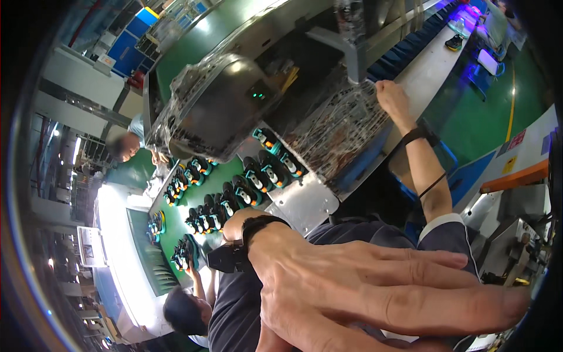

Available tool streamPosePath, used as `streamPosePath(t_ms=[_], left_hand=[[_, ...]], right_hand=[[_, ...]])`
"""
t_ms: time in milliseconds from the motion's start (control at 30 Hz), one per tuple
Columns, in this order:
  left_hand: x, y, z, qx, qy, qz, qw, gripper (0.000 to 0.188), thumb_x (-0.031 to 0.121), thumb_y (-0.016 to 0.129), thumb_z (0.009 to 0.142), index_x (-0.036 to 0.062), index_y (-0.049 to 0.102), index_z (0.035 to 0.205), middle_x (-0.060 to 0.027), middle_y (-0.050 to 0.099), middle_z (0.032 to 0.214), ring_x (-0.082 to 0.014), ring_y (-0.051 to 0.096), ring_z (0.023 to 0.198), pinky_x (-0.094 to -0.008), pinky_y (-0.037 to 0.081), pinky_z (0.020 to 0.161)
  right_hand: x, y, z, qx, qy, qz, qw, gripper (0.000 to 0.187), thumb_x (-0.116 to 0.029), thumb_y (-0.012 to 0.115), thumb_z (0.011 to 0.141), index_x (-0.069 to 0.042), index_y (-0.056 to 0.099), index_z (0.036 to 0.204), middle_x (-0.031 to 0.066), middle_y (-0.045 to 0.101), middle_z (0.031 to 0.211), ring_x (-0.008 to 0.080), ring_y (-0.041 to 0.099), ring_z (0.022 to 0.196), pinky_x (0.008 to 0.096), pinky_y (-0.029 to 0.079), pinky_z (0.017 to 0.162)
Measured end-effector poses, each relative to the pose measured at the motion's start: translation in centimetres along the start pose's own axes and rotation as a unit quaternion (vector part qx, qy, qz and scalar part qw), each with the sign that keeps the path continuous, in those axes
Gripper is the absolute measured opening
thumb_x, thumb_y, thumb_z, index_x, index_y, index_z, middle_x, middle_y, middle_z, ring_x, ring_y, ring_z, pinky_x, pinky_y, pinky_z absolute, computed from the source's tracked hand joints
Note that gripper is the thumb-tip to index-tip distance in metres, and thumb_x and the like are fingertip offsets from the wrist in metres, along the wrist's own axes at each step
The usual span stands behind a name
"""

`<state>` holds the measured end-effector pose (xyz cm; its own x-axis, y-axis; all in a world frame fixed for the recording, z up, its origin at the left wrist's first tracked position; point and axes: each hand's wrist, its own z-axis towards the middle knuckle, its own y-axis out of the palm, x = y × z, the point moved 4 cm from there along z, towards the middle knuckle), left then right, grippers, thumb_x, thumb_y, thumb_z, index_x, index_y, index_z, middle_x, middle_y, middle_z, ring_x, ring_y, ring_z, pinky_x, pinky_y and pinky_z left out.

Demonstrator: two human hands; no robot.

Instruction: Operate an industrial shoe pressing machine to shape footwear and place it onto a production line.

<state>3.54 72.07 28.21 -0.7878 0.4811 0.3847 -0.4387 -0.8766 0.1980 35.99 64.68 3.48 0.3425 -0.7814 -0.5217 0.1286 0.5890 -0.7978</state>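
My left hand (pixel 363 287) is raised very close to the view and fills the lower right, its fingers stretched out and holding nothing. A black band with a small black box (pixel 226 257) is on its wrist. Farther off, my right hand (pixel 394 102) is at the side of a worn mesh conveyor belt (pixel 337 129), near the foot of a grey metal post (pixel 356 58). The right fingers look curled in; what they grip, if anything, is hidden. A black band (pixel 415 135) circles that wrist. Several black shoes (pixel 272 170) with teal and orange soles stand in rows on a green surface (pixel 182 226).
A plastic-wrapped machine housing (pixel 223 100) with green lights stands beyond the shoes. One person (pixel 185 311) at lower left reaches toward the shoes; another person (pixel 126 145) is across the line. One shoe (pixel 454 42) sits on a white belt (pixel 431 70) at upper right.
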Motion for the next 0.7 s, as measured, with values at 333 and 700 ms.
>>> streamPosePath(t_ms=[333,700], left_hand=[[-8.7,6.4,1.6,0.030,0.021,-0.010,0.999,0.032,0.038,0.045,0.095,0.0186,0.065,0.110,-0.0252,0.062,0.110,-0.0443,0.065,0.089,-0.0571,0.050,0.080],[-15.6,-0.9,1.5,-0.259,-0.062,0.047,0.963,0.077,0.063,0.039,0.086,-0.0038,0.051,0.122,-0.0288,0.054,0.122,-0.0420,0.057,0.106,-0.0501,0.047,0.088]], right_hand=[[0.6,-0.6,-0.7,0.015,-0.037,0.040,0.998,0.034,-0.028,0.048,0.092,-0.001,0.062,0.076,0.0223,0.064,0.071,0.0411,0.064,0.072,0.0503,0.051,0.067],[0.9,0.5,-0.2,-0.027,-0.020,0.066,0.997,0.033,-0.034,0.047,0.092,-0.007,0.065,0.088,0.0203,0.067,0.081,0.0410,0.064,0.080,0.0502,0.050,0.073]])
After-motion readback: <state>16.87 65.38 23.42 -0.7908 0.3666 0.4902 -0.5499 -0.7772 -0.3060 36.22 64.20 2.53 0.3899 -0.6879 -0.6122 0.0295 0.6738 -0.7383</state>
